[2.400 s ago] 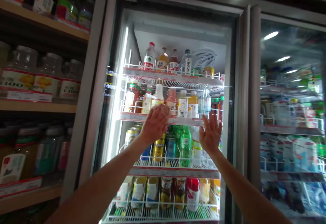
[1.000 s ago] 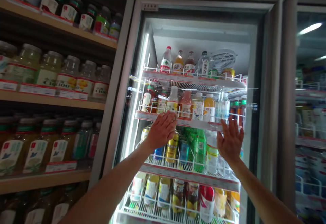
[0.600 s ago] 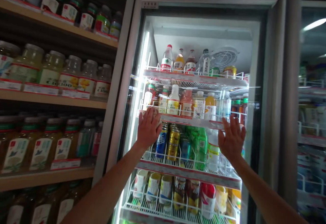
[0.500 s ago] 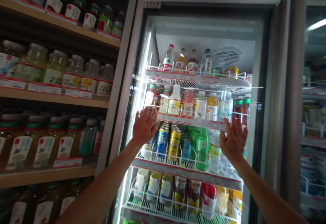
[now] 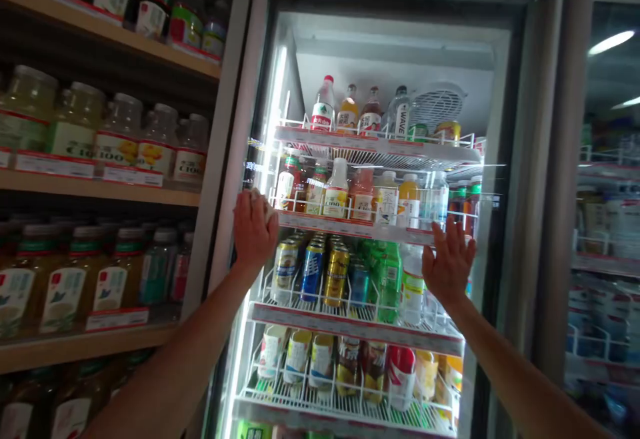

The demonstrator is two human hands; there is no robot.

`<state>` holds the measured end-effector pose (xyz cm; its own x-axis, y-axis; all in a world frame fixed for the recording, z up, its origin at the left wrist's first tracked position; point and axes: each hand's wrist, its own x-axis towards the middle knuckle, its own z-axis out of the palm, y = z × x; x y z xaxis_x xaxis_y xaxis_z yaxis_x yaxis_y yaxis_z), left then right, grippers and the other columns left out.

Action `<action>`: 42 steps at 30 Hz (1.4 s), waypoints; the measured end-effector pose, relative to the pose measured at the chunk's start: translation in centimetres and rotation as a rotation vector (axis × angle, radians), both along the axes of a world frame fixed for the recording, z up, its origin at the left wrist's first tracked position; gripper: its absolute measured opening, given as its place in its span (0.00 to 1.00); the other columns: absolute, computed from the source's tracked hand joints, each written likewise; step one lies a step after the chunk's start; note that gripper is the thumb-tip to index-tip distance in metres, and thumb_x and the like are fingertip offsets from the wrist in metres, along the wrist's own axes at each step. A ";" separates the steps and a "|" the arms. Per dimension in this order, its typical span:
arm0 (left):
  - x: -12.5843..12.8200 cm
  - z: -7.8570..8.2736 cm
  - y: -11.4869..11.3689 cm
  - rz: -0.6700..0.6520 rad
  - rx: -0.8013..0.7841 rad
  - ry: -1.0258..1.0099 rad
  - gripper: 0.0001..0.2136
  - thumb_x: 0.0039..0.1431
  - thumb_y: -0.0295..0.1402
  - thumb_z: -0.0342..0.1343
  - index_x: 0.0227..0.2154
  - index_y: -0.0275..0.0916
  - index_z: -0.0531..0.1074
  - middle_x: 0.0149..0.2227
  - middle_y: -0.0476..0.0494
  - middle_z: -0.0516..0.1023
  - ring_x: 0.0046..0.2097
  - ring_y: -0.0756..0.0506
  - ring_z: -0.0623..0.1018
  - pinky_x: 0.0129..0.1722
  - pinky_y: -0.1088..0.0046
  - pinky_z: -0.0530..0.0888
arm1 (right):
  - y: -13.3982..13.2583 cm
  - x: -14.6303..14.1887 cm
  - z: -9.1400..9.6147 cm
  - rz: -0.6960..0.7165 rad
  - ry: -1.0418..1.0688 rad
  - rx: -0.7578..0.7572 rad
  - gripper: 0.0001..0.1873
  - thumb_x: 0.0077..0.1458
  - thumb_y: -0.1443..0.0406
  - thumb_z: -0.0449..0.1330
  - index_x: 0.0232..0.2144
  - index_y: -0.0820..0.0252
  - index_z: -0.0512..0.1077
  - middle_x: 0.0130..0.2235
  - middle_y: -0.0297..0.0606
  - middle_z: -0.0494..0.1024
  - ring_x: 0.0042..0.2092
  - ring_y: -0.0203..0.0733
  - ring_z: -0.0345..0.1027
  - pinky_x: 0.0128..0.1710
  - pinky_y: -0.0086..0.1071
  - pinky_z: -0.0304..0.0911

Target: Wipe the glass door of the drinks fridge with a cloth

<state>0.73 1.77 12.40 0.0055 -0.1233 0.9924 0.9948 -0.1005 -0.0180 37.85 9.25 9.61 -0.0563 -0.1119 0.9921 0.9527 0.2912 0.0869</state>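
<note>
The closed glass door (image 5: pixel 400 46) of a drinks fridge stands in front of me, with lit shelves behind it. Near the door's left edge is my left hand (image 5: pixel 254 232), its fingers pressed over a pale, crumpled cloth (image 5: pixel 263 203) against the glass. Most of the cloth is hidden under the hand. On the right part of the pane, my right hand (image 5: pixel 449 262) lies with fingers spread and nothing in it; it appears to touch the glass. Between the hands, behind the glass, show a blue can (image 5: pixel 313 269), a gold can (image 5: pixel 337 274) and a green bottle (image 5: pixel 389 282).
Wooden shelves (image 5: pixel 100 182) with jars and labelled bottles flank the fridge on the left. A vertical metal handle (image 5: pixel 565 179) runs up the door's right side. Beyond it is another glass-fronted fridge (image 5: pixel 607 226). Juice bottles (image 5: pixel 335 189) stand on a middle shelf.
My left hand has slid left across the glass with the cloth, toward the door frame. My right hand stays at about the same place on the pane. The view has shifted slightly.
</note>
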 end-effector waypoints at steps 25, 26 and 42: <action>0.6 -9.0 -1.6 -0.006 -0.051 0.157 0.25 0.58 0.31 0.51 0.59 0.42 0.55 0.64 0.36 0.52 0.65 0.38 0.53 0.59 0.53 0.60 | -0.1 0.2 0.0 0.040 0.008 -0.008 0.28 0.59 0.60 0.45 0.61 0.56 0.53 0.64 0.44 0.54 0.65 0.49 0.44 0.62 0.49 0.39; 0.5 -8.9 -1.7 -0.001 -0.036 0.114 0.25 0.58 0.31 0.50 0.59 0.42 0.55 0.64 0.36 0.50 0.65 0.37 0.53 0.59 0.52 0.60 | -0.1 0.2 0.0 0.039 0.011 -0.009 0.28 0.59 0.60 0.45 0.61 0.56 0.54 0.64 0.44 0.54 0.65 0.49 0.44 0.62 0.48 0.39; 2.6 -11.7 -2.1 -0.002 -0.170 0.243 0.23 0.59 0.32 0.49 0.58 0.40 0.56 0.64 0.36 0.52 0.65 0.37 0.51 0.58 0.53 0.62 | 0.4 0.6 -0.2 0.091 0.002 0.041 0.26 0.59 0.59 0.44 0.58 0.60 0.61 0.62 0.47 0.58 0.64 0.51 0.48 0.61 0.51 0.42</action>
<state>3.30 -0.29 0.74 0.2455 0.0444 0.9684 0.9631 -0.1247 -0.2384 38.49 9.62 9.44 -0.0422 -0.1569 0.9867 0.9225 0.3731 0.0988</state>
